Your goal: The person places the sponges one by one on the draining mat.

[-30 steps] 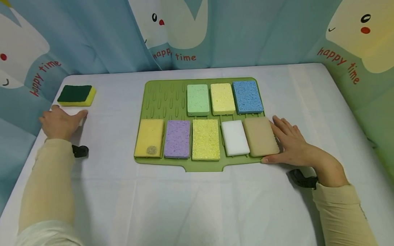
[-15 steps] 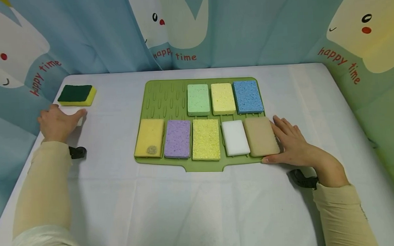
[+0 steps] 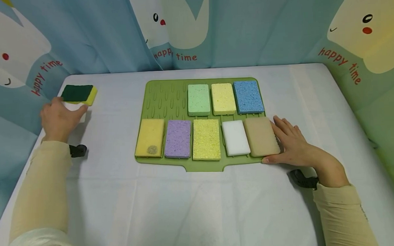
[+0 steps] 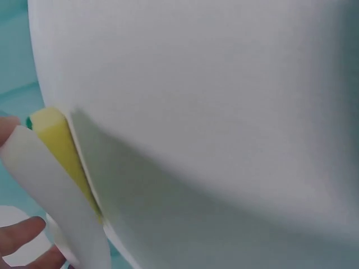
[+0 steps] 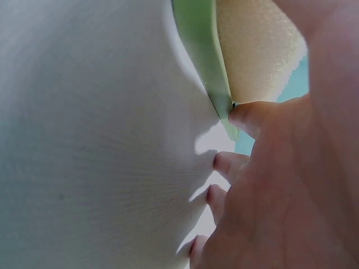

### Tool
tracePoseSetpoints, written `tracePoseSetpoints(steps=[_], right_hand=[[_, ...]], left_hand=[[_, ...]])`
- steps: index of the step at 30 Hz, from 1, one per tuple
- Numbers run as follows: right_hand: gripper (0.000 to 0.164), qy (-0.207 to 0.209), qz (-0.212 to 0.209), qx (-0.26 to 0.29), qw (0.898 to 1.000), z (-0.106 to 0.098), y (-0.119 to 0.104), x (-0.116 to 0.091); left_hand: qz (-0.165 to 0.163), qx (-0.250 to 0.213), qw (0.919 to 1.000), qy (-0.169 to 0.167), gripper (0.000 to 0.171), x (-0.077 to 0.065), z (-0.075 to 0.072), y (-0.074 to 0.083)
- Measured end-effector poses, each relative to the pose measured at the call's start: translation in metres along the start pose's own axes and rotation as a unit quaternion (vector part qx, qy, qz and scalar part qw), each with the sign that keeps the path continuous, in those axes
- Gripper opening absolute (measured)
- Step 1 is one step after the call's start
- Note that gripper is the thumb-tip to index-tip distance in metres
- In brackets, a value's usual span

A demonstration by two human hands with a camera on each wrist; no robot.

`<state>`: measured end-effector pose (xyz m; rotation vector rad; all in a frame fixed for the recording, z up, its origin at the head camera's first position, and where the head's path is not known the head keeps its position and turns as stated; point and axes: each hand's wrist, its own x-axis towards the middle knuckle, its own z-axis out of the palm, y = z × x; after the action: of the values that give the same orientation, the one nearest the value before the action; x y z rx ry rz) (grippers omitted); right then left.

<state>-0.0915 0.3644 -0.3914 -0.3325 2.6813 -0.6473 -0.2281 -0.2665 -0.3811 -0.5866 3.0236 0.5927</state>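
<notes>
In the head view my left hand is at the table's far left, pinching a white sponge between thumb and fingers. The sponge bows slightly in that grip, and the hand hides much of it from the head view. Right behind it lies a yellow sponge with a dark green scouring top. At the mat's right edge rests my right hand, thumb at the front corner and fingers spread beside a tan sponge. The green ridged mat lies in the middle of the table.
Back row on the mat: a mint sponge, a pale yellow sponge and a blue sponge. In front are a yellow sponge, a purple sponge, a speckled yellow sponge and a white block. Printed curtains enclose the table.
My left hand shifts slightly back with the white sponge, up close to the green-topped sponge. The right hand and the mat stay as they were.
</notes>
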Motion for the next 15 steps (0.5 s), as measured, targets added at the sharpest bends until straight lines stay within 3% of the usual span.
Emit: tracePoseSetpoints(steps=[7,15], right_hand=[[0.126,0.000,0.000,-0.002,1.000,0.000,0.000,0.000],[0.126,0.001,0.001,-0.004,1.000,0.000,0.000,0.000]], left_hand=[[0.002,0.002,1.0000,-0.006,0.101,0.000,-0.003,0.013],[0.048,0.020,0.9986,0.002,0.098,0.001,-0.005,0.026]])
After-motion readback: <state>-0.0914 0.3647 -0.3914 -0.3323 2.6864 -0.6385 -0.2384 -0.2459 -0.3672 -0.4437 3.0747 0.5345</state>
